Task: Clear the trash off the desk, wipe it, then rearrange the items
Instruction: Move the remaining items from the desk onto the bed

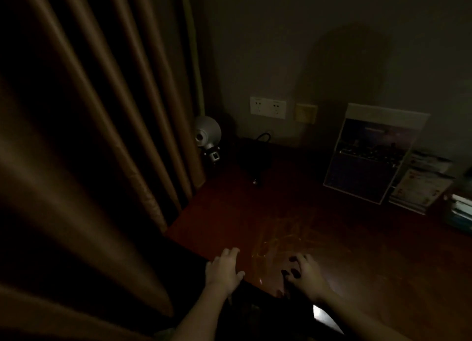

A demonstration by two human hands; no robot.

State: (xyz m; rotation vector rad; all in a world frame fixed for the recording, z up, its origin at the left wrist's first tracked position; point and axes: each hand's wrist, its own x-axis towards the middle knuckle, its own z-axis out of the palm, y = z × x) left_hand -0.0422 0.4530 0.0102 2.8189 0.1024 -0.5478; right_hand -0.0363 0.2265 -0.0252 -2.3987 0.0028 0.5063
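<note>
Dim shot, detail is limited.

- Far left: brown curtain hangs in folds down past the left edge of the table.
- Far-left corner of the table: round silver lamp-like unit. Just right of it sits a dark object with a looped black cable. Too dark to identify.
- Wall behind: white double socket, with a yellowish wall plate beside it.
- Left hand: at the near-left edge of the table, palm down, fingers apart and relaxed, holding nothing.
- Between the hands and just beyond them: streaky smear marks on the red-brown tabletop.
- Right hand: near edge, right of the left hand. Fingers are apart and slightly bent with dark nails, and the tips are down on the tabletop. No object visible in its grip.
- Below the right forearm: small bright patch. Can't tell what it is.
- Far right: printed board leans on the wall, leaflets are propped just right of it, and a stack of books or boxes sits at the frame edge.
</note>
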